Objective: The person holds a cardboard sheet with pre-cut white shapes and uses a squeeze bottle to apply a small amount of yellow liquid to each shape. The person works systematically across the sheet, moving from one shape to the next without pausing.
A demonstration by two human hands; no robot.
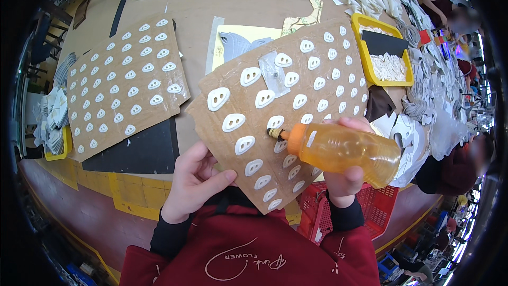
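My left hand (197, 181) grips the near left edge of a brown cardboard sheet (242, 98), thumb on top and the other fingers partly hidden. Rows of small white rounded-triangle pieces, each with two holes, cover this tilted sheet. A clear patch (274, 74) lies among them. Closed around a clear squeeze bottle (338, 148) of amber liquid is my right hand (347, 179). The bottle lies nearly level, its orange cap and dark-tipped nozzle (276, 134) pointing left, at or just above a white piece near the sheet's middle; contact cannot be made out.
A second cardboard sheet (119, 82) with similar pieces lies at left, over a black board (140, 151). At right stands a yellow tray (365, 74) of white pieces. Below it is a red basket (383, 206). Stacked grey pieces (423, 100) line the right side; people work beyond.
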